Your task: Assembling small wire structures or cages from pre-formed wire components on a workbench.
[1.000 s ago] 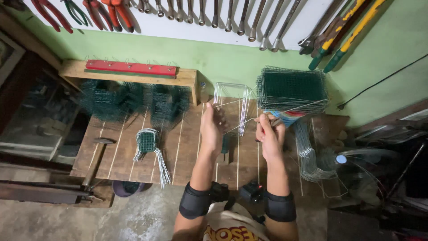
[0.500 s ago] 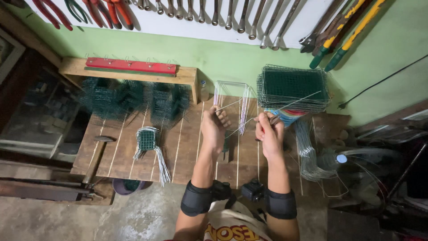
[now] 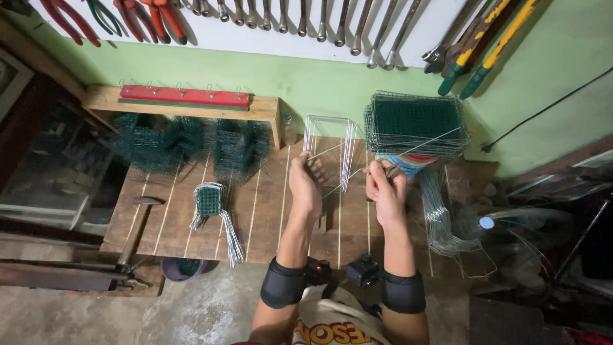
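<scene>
Wire is what both of your hands are busy with, above the middle of the wooden bench (image 3: pixel 191 230). Your left hand (image 3: pixel 305 185) has its fingers curled shut around a thin wire rod (image 3: pixel 332 151) that runs off toward two o'clock. Your right hand (image 3: pixel 385 191) sits just beside it at three o'clock, fingers pinched on a small tool with a red handle (image 3: pixel 388 171); its tip is too small to make out, and whether it grips the rod you cannot tell.

At twelve o'clock from your left hand a bent wire frame (image 3: pixel 332 144) stands upright on the bench. At one o'clock from your right hand a stack of green mesh panels (image 3: pixel 415 122) rests on a striped container (image 3: pixel 408 163). At four o'clock from that hand, loose wire loops (image 3: pixel 447 223) hang off the bench edge.

Well apart at nine o'clock from your left hand lies a small green mesh piece with long wire legs (image 3: pixel 211 207), and a hammer (image 3: pixel 137 223) lies near the bench's left end. Dark green mesh bundles (image 3: pixel 185 144) crowd the back left, under a wooden shelf with a red rail (image 3: pixel 185 96). Wrenches and pliers (image 3: pixel 287 16) hang on the wall above.
</scene>
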